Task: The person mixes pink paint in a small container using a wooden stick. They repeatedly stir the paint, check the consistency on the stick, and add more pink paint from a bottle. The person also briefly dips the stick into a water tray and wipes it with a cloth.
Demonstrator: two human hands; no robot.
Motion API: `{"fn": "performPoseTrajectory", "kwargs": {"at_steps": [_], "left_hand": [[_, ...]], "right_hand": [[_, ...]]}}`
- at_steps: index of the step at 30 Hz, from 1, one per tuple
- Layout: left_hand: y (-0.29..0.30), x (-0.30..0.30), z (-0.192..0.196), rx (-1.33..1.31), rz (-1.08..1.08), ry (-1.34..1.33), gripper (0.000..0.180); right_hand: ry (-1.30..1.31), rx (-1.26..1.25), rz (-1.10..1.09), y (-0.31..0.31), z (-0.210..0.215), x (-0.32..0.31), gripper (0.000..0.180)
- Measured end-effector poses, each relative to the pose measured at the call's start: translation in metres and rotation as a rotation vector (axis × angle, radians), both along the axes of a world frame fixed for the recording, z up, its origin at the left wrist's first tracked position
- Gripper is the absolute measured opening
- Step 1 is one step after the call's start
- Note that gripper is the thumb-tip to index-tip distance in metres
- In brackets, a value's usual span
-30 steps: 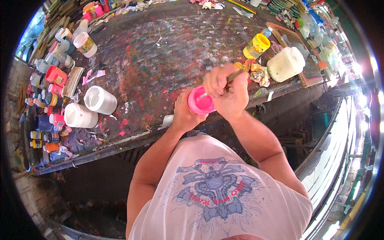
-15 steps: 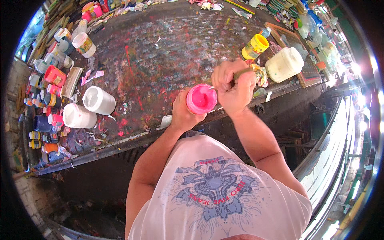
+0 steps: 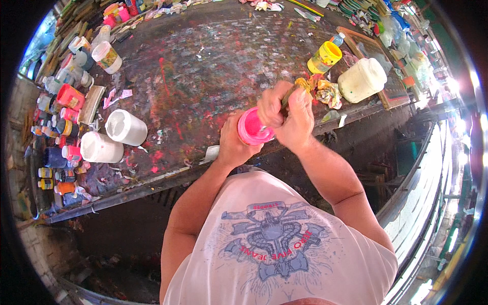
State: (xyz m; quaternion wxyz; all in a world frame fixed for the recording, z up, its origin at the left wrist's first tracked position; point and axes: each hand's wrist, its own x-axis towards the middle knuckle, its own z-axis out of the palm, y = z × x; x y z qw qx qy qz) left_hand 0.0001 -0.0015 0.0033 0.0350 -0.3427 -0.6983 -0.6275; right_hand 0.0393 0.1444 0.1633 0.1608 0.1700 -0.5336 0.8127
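My left hand [image 3: 232, 141] is wrapped round a jar of bright pink paint [image 3: 249, 131], held over the table's front edge with its mouth facing up. Above the jar's right side, my right hand [image 3: 297, 119] is closed round a brown stick [image 3: 287, 95]. Its upper end shows between thumb and fingers; the lower end, at the jar's mouth, is mostly hidden by the fingers. Just beyond the right hand lie crumpled, paint-stained rags [image 3: 328, 94]. A yellow paint pot [image 3: 324, 58] and a large cream-coloured jug [image 3: 362, 80] stand near them.
Dried paint covers the dark table [image 3: 203, 66]. Two white tubs [image 3: 126, 127] stand at the left, beside a wooden block [image 3: 92, 104] and several small paint jars [image 3: 66, 127]. A wood-framed screen [image 3: 373, 56] lies at the right. Scraps line the far edge.
My right hand has moved left and closer over the pink jar, partly covering its mouth. The stick has tilted more upright. My left hand and the jar have stayed nearly still.
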Motion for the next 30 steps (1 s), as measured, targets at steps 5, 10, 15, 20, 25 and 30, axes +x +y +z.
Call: {"fn": "performPoseTrajectory", "kwargs": {"at_steps": [5,10,15,20,25,30], "left_hand": [[0.004,-0.002,0.001,-0.003,-0.009,0.057,0.089],[0.002,-0.001,-0.003,-0.022,-0.004,0.029,0.091],[0.003,-0.002,0.000,0.016,-0.027,-0.025,0.089],[0.000,-0.002,-0.002,-0.056,-0.023,-0.003,0.088],[0.004,-0.001,0.002,0.016,-0.018,-0.016,0.086],[0.004,-0.002,-0.002,0.014,-0.002,0.031,0.087]], "right_hand": [[0.221,-0.063,-0.347,-0.006,-0.001,-0.014,0.061],[0.014,0.040,0.116,0.009,0.003,-0.006,0.063],[0.194,-0.012,-0.239,-0.011,-0.005,-0.015,0.062],[0.032,0.065,-0.070,0.015,0.008,-0.007,0.058],[0.174,-0.053,-0.450,-0.015,-0.001,-0.015,0.061],[0.046,0.097,-0.030,0.012,-0.001,0.001,0.064]]}}
